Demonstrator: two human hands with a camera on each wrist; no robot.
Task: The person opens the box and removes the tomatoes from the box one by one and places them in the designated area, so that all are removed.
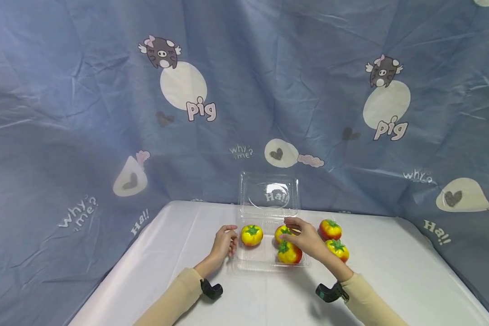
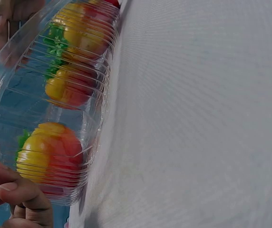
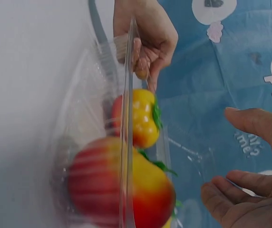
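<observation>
A clear plastic clamshell box [image 1: 256, 262] stands on the table with its lid [image 1: 244, 194] raised at the back. In it sit three yellow-and-red tomatoes with green leafy tops: one tomato [image 1: 251, 235] on the left and two, a rear tomato [image 1: 282, 232] and a front tomato [image 1: 290, 253], on the right. My left hand [image 1: 223, 242] is at the box's left side, fingers loosely bent and fingertips right at the rim. Over the right-hand pair hovers my right hand [image 1: 307, 237]; its thumb and fingers [image 3: 217, 199] are spread apart with nothing between them.
Two more tomatoes lie on the white-covered table [image 1: 265, 299] to the right of the box, a rear tomato [image 1: 330, 229] and a front tomato [image 1: 339, 249] beside my right forearm. A blue patterned curtain [image 1: 244, 90] hangs behind the table.
</observation>
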